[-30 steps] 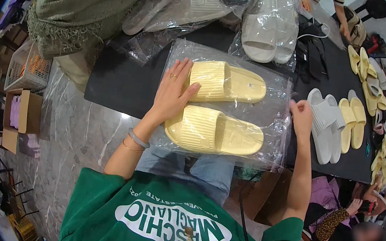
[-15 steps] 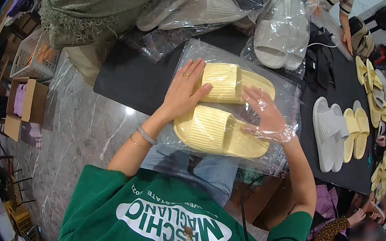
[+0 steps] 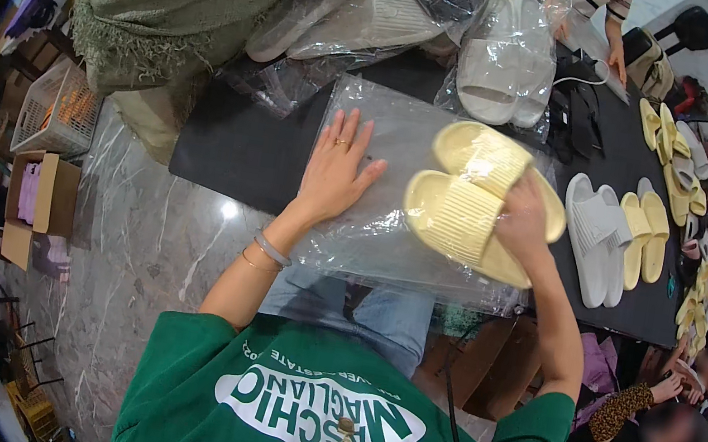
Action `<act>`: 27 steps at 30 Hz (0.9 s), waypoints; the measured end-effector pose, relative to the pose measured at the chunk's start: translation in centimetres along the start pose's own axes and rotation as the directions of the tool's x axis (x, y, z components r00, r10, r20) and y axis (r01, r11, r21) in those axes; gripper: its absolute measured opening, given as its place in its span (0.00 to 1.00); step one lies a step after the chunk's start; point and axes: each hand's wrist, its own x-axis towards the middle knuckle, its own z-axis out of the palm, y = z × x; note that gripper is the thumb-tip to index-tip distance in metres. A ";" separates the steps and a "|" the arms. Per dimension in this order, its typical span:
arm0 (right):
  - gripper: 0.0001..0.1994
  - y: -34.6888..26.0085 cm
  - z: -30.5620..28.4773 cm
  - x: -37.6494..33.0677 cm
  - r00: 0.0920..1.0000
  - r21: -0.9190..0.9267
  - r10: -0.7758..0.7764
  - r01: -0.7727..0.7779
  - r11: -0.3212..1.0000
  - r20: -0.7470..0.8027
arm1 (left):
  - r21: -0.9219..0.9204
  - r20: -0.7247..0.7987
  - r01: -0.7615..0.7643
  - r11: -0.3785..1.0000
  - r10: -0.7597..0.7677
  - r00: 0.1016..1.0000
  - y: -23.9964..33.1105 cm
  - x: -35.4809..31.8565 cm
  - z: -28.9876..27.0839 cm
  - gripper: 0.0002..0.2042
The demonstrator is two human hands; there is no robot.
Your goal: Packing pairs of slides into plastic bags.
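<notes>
My right hand (image 3: 526,219) grips a pair of pale yellow slippers (image 3: 455,207) together where they meet, thumb and fingers partly hidden behind their straps. The ribbed straps face up and the toes point left. Beneath them a clear plastic bag (image 3: 385,134) lies flat across the black table (image 3: 237,144). The slippers look to be outside the plastic, over its right part. My left hand (image 3: 339,168) rests palm down with fingers spread on the bag's left side, holding nothing.
Bagged grey slippers (image 3: 506,61) and a green cloth sack (image 3: 155,18) of more slippers line the far side. Grey slippers (image 3: 594,239) and yellow slippers (image 3: 643,232) stand at the right. A person's hand (image 3: 616,50) shows at the far right. A crate (image 3: 59,108) stands left.
The two yellow slippers, earlier lying apart under the plastic, are now bunched in my right hand, shifted right and tilted. My left hand has stayed near the bag's left side.
</notes>
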 end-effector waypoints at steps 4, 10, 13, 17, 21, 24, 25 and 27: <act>0.15 1.6 -6.5 -3.4 0.996 -0.299 0.067 -0.084 0.950 -0.067 | 0.264 -0.046 -0.055 0.963 0.070 0.996 0.4 -0.3 1.0 0.33; 0.09 2.8 -15.4 -6.6 0.746 -0.317 0.547 -0.661 0.680 -0.380 | 0.357 -0.064 -0.061 0.932 0.089 0.994 0.4 -0.4 1.4 0.38; 0.09 0.6 -17.2 -4.8 0.568 0.146 0.610 -0.654 0.742 -0.552 | 0.361 -0.051 -0.072 0.930 0.097 0.994 0.5 -0.5 0.9 0.43; 0.11 -0.8 -14.0 -3.6 0.646 0.282 0.571 -0.502 0.818 -0.506 | 0.354 -0.012 -0.114 0.928 0.127 0.992 1.6 -0.4 0.1 0.43; 0.08 -7.8 -7.8 2.0 0.751 0.432 0.609 -0.475 0.767 -0.255 | 0.389 0.033 -0.109 0.915 0.104 0.994 0.9 -0.5 0.6 0.46; 0.10 -11.5 -3.3 4.8 0.855 0.410 0.505 -0.420 0.809 -0.120 | -0.408 0.008 -0.048 0.912 0.056 0.998 0.6 -1.1 0.4 0.36; 0.11 -12.3 -2.3 5.3 0.864 0.333 0.495 -0.441 0.833 -0.094 | -0.601 0.012 -0.005 0.799 0.016 1.000 0.3 -1.4 1.1 0.35; 0.14 -12.3 0.1 5.2 0.885 0.183 0.452 -0.429 0.885 -0.112 | -0.533 0.036 -0.024 0.846 0.051 0.998 0.6 -0.9 0.7 0.32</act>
